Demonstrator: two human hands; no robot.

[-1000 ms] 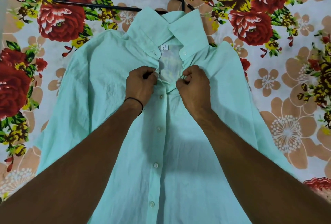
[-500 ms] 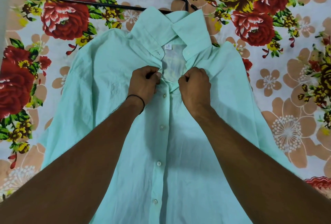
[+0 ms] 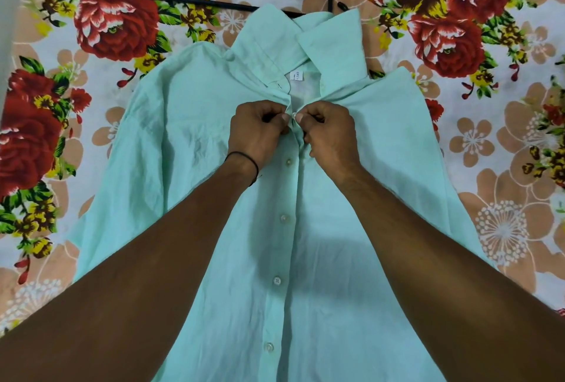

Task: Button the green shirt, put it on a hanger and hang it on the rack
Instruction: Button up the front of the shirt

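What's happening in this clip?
A person is buttoning a green shirt spread flat on a floral sheet. The left hand and right hand each pinch a front edge of the shirt just below the collar, working on the top button. The buttons further down look fastened. A black hanger lies on the sheet beyond the collar, not yet used.

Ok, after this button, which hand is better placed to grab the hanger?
Probably the left hand: the black hanger lies beyond the collar of the green shirt, mostly on that side; the right hand would reach across.
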